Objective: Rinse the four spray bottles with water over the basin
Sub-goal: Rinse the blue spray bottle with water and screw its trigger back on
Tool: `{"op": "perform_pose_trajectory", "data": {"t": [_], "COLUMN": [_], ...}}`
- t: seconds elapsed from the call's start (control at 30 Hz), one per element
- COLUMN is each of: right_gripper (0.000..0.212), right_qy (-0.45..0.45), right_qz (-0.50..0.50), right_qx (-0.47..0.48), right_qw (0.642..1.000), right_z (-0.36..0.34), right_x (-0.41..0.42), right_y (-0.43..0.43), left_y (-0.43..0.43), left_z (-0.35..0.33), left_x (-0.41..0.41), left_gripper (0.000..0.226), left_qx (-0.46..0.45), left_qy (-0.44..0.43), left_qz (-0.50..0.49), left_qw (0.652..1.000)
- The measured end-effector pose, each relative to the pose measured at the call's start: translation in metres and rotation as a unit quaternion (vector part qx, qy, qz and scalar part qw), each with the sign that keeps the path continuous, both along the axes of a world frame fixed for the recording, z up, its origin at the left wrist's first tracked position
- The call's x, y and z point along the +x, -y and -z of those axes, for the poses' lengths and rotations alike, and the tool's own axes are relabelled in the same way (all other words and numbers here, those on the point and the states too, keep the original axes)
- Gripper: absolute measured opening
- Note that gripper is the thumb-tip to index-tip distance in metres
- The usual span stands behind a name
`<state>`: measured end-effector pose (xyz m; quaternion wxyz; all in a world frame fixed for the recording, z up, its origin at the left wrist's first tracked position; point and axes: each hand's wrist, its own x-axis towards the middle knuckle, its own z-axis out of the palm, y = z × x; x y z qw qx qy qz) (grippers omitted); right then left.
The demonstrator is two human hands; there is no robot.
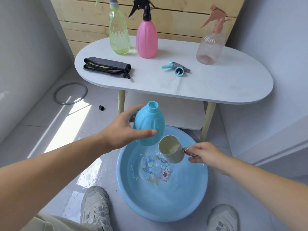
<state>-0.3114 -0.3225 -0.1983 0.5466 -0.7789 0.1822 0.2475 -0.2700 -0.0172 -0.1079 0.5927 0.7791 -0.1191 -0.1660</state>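
While we have only the head view to work from, it shows the whole station, and we place everything against the basin (196, 204) on the floor.

Head view. Left hand (123, 130) is clamped round the belly of the blue bottle (148, 125), thumb across the front, fingers behind. Bottle is uncapped, neck tilted up and away, held above the basin's far rim. Right hand (202, 153) is closed on the handle of the cream cup (171, 151), which lies tipped with its mouth toward us, just beside the bottle's base and over the water. We cannot tell whether the cup holds any water.

Beyond the basin, on the white table (216, 87): green bottle (119, 34), pink bottle (147, 39) and clear peach bottle (210, 47), all upright with sprayers on. The teal sprayer head (176, 68) lies loose there; a folded grey cloth (106, 66) lies further left.

Risks, as we judge them:
- The neck is narrow and sits near the far rim; a pour from the wide cup could miss and run onto the floor, which already looks wet left of the basin.
- A wet, smooth bottle could slip from a one-handed hold and splash.
- Our shoes (95, 207) stand at the near rim; a nudge would slop the water.
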Motion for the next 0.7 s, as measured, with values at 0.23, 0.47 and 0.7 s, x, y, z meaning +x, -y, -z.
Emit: {"op": "perform_pose_trajectory", "data": {"t": [0.23,0.47,0.7], "right_gripper": [0.034,0.029,0.030], "right_qy": [0.098,0.201,0.286], "right_qz": [0.019,0.043,0.058], "right_qx": [0.039,0.093,0.070], "right_qw": [0.994,0.974,0.954], "right_z": [-0.078,-0.146,-0.175], "right_x": [-0.010,-0.018,-0.014], "right_y": [0.027,0.027,0.018], "left_y": [-0.005,0.008,0.023], "left_z": [-0.007,-0.016,-0.020], "left_x": [0.000,-0.008,-0.018], "left_gripper": [0.080,0.080,0.075], "left_qx": [-0.009,-0.035,-0.048], "left_qy": [-0.005,-0.025,-0.037], "left_qz": [-0.015,0.015,0.033], "left_qw": [1.000,0.999,0.998]}}
